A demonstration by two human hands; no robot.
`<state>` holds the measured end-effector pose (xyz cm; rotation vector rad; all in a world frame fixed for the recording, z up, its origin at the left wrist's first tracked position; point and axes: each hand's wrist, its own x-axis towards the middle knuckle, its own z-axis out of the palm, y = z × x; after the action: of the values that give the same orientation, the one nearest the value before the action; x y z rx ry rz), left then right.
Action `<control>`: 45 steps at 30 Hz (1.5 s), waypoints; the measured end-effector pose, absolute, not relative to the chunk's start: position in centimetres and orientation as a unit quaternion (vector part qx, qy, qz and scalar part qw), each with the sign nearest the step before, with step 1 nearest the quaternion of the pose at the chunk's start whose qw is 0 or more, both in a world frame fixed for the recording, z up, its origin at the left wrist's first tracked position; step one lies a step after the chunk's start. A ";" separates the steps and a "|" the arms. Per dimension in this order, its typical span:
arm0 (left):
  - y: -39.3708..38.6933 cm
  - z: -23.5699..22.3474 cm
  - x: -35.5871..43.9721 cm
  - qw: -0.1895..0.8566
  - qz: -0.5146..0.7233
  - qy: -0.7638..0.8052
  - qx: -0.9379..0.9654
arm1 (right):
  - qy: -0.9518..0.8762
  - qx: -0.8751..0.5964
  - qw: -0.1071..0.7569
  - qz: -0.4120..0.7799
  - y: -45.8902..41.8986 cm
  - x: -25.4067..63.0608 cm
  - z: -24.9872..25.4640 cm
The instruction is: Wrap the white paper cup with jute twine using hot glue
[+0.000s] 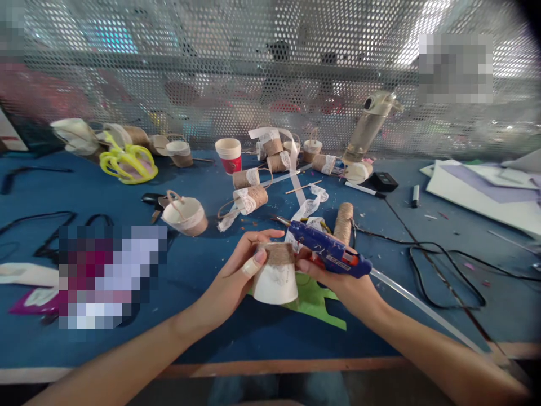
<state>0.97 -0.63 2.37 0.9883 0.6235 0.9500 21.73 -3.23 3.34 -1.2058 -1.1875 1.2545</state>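
Note:
My left hand (239, 270) is closed around an upturned white paper cup (276, 276) whose upper band is wrapped in brown twine. A pale tape strip sits on the thumb. My right hand (333, 279) grips a blue hot glue gun (327, 248), its nozzle pointing left just above the cup's twine band. Both hands hover over a green paper sheet (315, 304) on the blue table. A spool of twine (343, 223) stands just behind the glue gun.
Several twine-and-lace decorated cups (249, 197) and a red paper cup (229, 154) lie farther back. A cup basket (186, 214) sits left, yellow scissors (127, 163) far left. Black cables (439, 265) trail right; white and purple sheets (486, 189) lie at right. A perforated metal screen (270, 67) backs the table.

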 end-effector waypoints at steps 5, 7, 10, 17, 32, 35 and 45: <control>-0.3 2.5 1.0 0.761 0.407 0.329 0.384 | -0.502 -0.497 0.494 0.506 -3.2 21.8 3.6; -0.2 2.5 0.8 0.769 0.396 0.336 0.372 | -0.509 -0.492 0.490 0.508 -3.3 21.7 3.7; -0.1 2.5 0.8 0.786 0.373 0.343 0.355 | -0.518 -0.482 0.483 0.517 -3.5 21.6 3.7; -0.1 3.0 0.8 0.799 0.355 0.341 0.345 | -0.534 -0.480 0.470 0.513 -3.8 21.7 3.1; 0.4 3.3 0.3 0.859 0.314 0.291 0.282 | -0.545 -0.511 0.517 0.418 -2.6 22.4 3.1; 0.3 3.1 0.2 0.866 0.287 0.273 0.306 | -0.556 -0.510 0.510 0.414 -2.7 22.4 3.2; -0.4 2.7 0.3 0.898 0.163 0.228 0.338 | -0.533 -0.525 0.534 0.394 -2.4 23.2 3.9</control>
<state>0.34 -0.37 2.75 0.7008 0.4725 0.3368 23.18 -2.38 3.93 -1.2511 -1.2710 0.9396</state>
